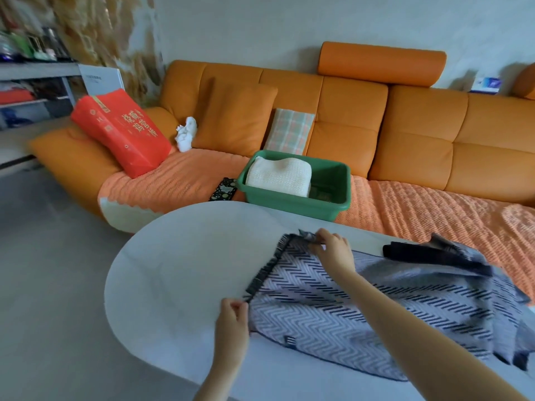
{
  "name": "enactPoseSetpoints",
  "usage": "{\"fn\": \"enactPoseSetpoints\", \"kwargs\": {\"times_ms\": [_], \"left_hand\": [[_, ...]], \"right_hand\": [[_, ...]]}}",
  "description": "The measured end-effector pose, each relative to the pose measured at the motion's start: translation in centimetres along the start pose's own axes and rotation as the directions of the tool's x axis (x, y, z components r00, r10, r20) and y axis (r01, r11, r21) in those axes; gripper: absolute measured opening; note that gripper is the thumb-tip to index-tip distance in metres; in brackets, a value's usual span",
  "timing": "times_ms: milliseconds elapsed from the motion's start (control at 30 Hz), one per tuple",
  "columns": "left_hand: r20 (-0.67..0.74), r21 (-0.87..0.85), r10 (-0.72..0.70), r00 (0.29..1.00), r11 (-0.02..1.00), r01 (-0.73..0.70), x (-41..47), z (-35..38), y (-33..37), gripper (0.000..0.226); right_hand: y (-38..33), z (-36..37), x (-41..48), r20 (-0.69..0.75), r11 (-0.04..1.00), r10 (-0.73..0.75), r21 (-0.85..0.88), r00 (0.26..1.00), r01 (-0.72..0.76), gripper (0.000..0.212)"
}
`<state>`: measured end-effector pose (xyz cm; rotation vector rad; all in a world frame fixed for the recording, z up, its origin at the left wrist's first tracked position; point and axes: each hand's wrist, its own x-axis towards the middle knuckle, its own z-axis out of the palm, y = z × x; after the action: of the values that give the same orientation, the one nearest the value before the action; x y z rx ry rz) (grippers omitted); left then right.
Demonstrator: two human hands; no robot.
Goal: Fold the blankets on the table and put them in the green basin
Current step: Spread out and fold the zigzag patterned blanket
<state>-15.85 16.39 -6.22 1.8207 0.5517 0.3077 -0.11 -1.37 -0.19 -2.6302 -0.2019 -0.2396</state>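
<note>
The desk has a smooth, pale top with a faint marbled look and a soft sheen. On it lies a woven cloth blanket, matt, with a zigzag weave in dark and light thread and a dark fringed edge. The green basin looks like moulded plastic, smooth and slightly glossy. Inside it sits a cream blanket of waffle-textured cloth, matt and soft-looking. The sofa is covered in smooth orange leather-like upholstery with a low sheen, and its seat carries a ribbed, crinkled orange cloth cover. A red bag on the sofa has a smooth, lightly shiny surface. The floor is smooth and grey.
</note>
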Motion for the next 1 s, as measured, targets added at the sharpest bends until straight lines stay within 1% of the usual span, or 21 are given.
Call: {"fn": "enactPoseSetpoints", "kwargs": {"times_ms": [67, 133, 200, 233, 300, 333, 400, 433, 533, 600, 633, 700, 733, 800, 867, 933, 1000], "left_hand": [[-0.058, -0.04, 0.0, 0.998, 0.999, -0.003, 1.3, -3.0, -0.2, 0.006], [-0.132, -0.027, 0.02, 0.991, 0.999, -0.024, 2.5, -6.0, -0.7, 0.004], [-0.207, 0.07, 0.052, 0.977, 0.997, -0.038, 3.8, -8.3, -1.9, 0.006], [-0.219, 0.135, 0.062, 0.974, 0.99, -0.033, 4.2, -9.1, -2.6, 0.006], [-0.174, 0.253, 0.045, 0.984, 0.967, 0.0, 4.4, -10.0, -3.5, 0.015], [-0.141, 0.299, 0.038, 0.989, 0.954, 0.006, 4.4, -10.2, -3.9, 0.022], [-0.09, 0.377, 0.05, 0.995, 0.926, -0.013, 4.4, -10.1, -4.6, 0.031], [-0.077, 0.407, 0.067, 0.995, 0.913, -0.03, 4.4, -10.0, -4.9, 0.032], [-0.117, 0.404, 0.104, 0.988, 0.914, -0.048, 4.8, -10.3, -5.3, 0.026], [-0.159, 0.377, 0.106, 0.982, 0.925, -0.039, 5.3, -10.9, -5.7, 0.023], [-0.168, 0.374, 0.108, 0.98, 0.927, -0.038, 5.7, -11.3, -5.9, 0.023], [-0.175, 0.386, 0.131, 0.976, 0.921, -0.054, 6.2, -12.3, -6.4, 0.023], [-0.181, 0.395, 0.142, 0.973, 0.917, -0.061, 6.5, -12.9, -6.6, 0.023], [-0.205, 0.396, 0.138, 0.969, 0.917, -0.047, 7.0, -14.2, -7.0, 0.024], [-0.237, 0.389, 0.132, 0.962, 0.921, -0.031, 7.6, -15.5, -7.4, 0.025], [-0.284, 0.367, 0.137, 0.949, 0.93, -0.024, 8.4, -16.8, -7.5, 0.026], [-0.34, 0.343, 0.138, 0.93, 0.939, -0.014, 9.4, -18.0, -7.3, 0.025]], "right_hand": [[-2.7, 0.8, 1.3, -0.021, 0.996, -0.032, 0.082, 0.999, 0.034, 0.022], [-5.2, 2.2, 2.4, -0.017, 0.987, -0.052, 0.151, 0.999, 0.054, 0.021], [-7.0, 3.9, 3.0, 0.056, 0.985, -0.049, 0.166, 0.997, 0.039, 0.026], [-7.6, 4.9, 3.0, 0.117, 0.991, -0.057, 0.128, 0.992, 0.041, 0.036], [-7.8, 6.9, 2.7, 0.256, 0.997, -0.073, 0.002, 0.964, 0.075, 0.059], [-7.7, 7.8, 2.4, 0.326, 0.995, -0.067, -0.045, 0.943, 0.087, 0.066], [-7.2, 9.2, 1.9, 0.452, 0.989, -0.05, -0.103, 0.891, 0.108, 0.07], [-6.8, 9.7, 1.7, 0.491, 0.984, -0.053, -0.124, 0.87, 0.13, 0.07], [-6.3, 11.0, 1.5, 0.518, 0.982, -0.083, -0.104, 0.851, 0.159, 0.069], [-6.5, 11.7, 1.6, 0.496, 0.98, -0.101, -0.101, 0.862, 0.173, 0.064], [-6.8, 11.9, 1.8, 0.442, 0.979, -0.106, -0.108, 0.891, 0.17, 0.058], [-7.8, 12.2, 2.5, 0.268, 0.98, -0.136, -0.103, 0.954, 0.169, 0.04], [-8.5, 12.4, 3.0, 0.19, 0.98, -0.161, -0.089, 0.969, 0.18, 0.03], [-10.2, 13.0, 4.1, 0.091, 0.981, -0.189, -0.02, 0.978, 0.191, 0.019], [-12.4, 13.4, 5.1, 0.052, 0.978, -0.155, 0.151, 0.987, 0.145, 0.017], [-14.8, 13.8, 6.3, 0.069, 0.944, -0.114, 0.317, 0.991, 0.087, 0.017], [-17.2, 14.3, 7.7, 0.062, 0.924, -0.132, 0.369, 0.989, 0.1, 0.017]]}}
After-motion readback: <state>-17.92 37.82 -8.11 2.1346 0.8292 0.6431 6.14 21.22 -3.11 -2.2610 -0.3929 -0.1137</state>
